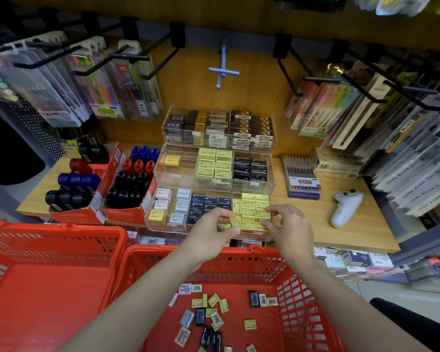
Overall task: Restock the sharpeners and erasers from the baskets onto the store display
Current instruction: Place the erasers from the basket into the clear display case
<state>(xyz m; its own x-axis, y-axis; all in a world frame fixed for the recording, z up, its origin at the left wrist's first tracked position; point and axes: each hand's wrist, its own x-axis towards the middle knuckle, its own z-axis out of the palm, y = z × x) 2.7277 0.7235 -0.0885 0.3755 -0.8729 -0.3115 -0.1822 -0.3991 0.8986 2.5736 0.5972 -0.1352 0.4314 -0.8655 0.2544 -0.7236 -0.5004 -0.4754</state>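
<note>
A clear three-tier acrylic display (160, 174) stands on the wooden shelf, filled with yellow, black, pink and pale blue erasers. Both hands are at its front right compartment, packed with yellow erasers (254, 201). My left hand (211, 232) pinches a yellow eraser (235, 221) at that compartment's left edge. My right hand (288, 226) has thumb and fingertips touching the yellow erasers at the front right corner; whether it grips one I cannot tell. Below, a red basket (297, 295) holds several loose yellow, black and grey erasers (208, 313). Red cartons (122, 212) of black, blue and red sharpeners (135, 179) stand left of the display.
A second red basket (48, 283) sits at the lower left with nothing visible inside. A white controller (344, 208) and a pen box (302, 177) lie on the shelf to the right. Hanging pen packs (107, 85) on black hooks flank the display.
</note>
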